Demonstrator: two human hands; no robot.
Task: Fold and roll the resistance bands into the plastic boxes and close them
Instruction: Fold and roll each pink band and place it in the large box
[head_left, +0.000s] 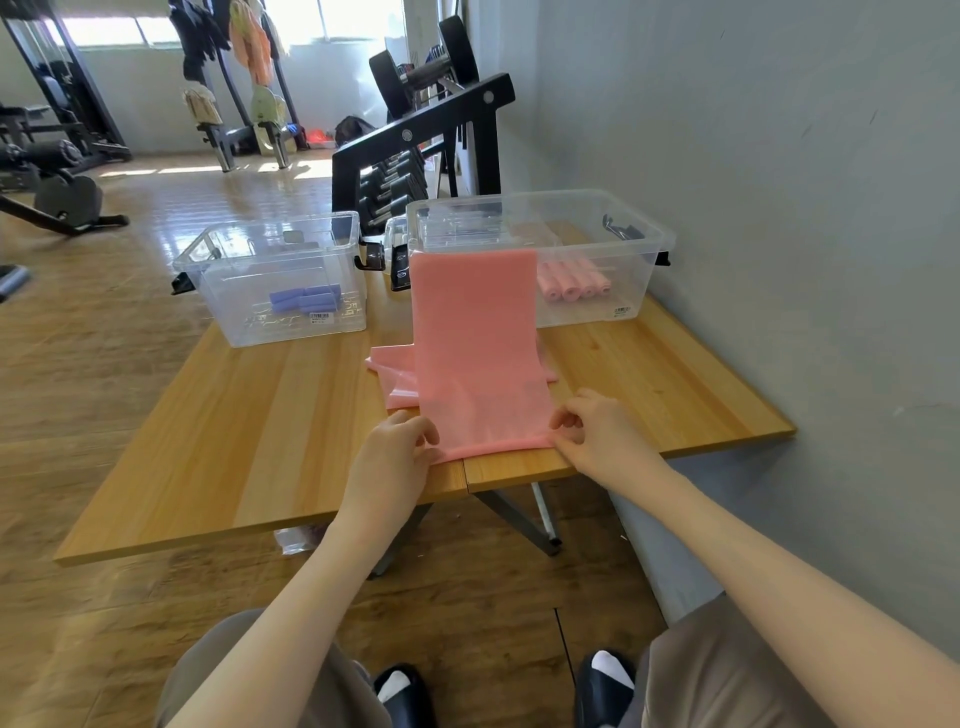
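At table edge | pink band (478, 332) pinched between left hand (397, 447); right hand (597, 436)

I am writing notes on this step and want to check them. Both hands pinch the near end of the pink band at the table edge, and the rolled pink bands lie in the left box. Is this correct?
Not quite. In the head view the rolled pink bands lie in the right box; the left box holds purple rolls. The rest stands: the left hand and right hand pinch the pink band at the table edge.
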